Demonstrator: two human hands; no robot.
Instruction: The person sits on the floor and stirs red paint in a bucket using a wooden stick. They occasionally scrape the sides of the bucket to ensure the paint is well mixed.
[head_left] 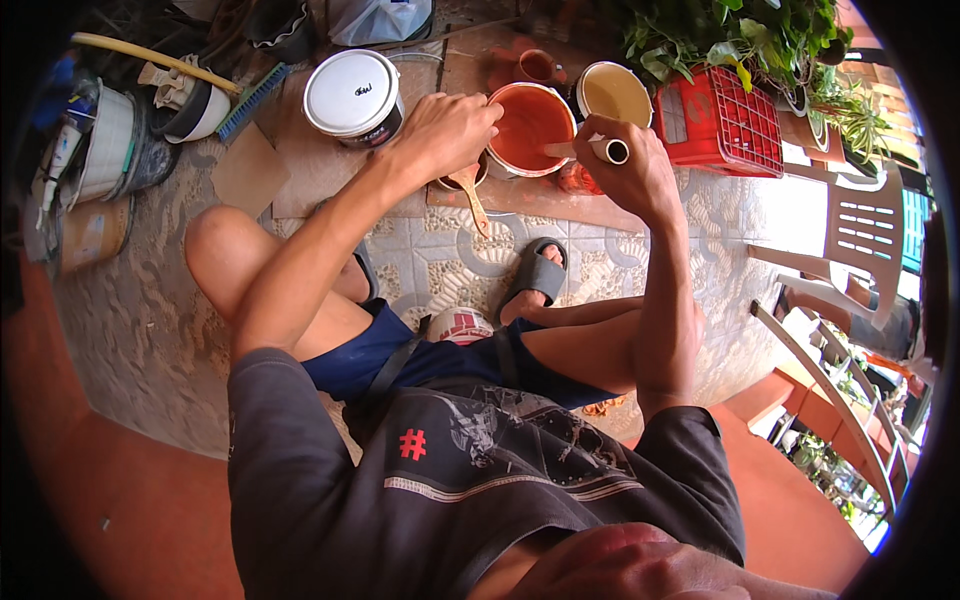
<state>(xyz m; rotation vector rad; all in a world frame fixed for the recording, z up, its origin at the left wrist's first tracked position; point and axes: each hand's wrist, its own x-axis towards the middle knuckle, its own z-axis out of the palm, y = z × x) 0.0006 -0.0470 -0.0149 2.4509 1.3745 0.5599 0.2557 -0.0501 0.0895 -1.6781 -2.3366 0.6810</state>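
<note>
A white bucket of orange-red paint (530, 112) stands before me. My left hand (447, 132) is closed at its left rim, thumb and fingers pinching the edge. On the bucket's right side my right hand (632, 165) is wrapped round a tool with a round, hollow handle end (613, 151). The tool's paint-coloured part (560, 150) reaches over the rim into the bucket; how it ends is hard to make out. Below my left wrist a paintbrush (474, 205) with a wooden handle lies across a small container, mostly hidden. An orange-stained jar (578, 180) sits under my right hand.
A white lidded bucket (350, 95) stands left, a tub of tan liquid (614, 92) behind right. Further right are a red crate (715, 125), plants (740, 40) and a plastic chair (860, 225). A blue brush (252, 103) and used buckets (108, 145) line the left side.
</note>
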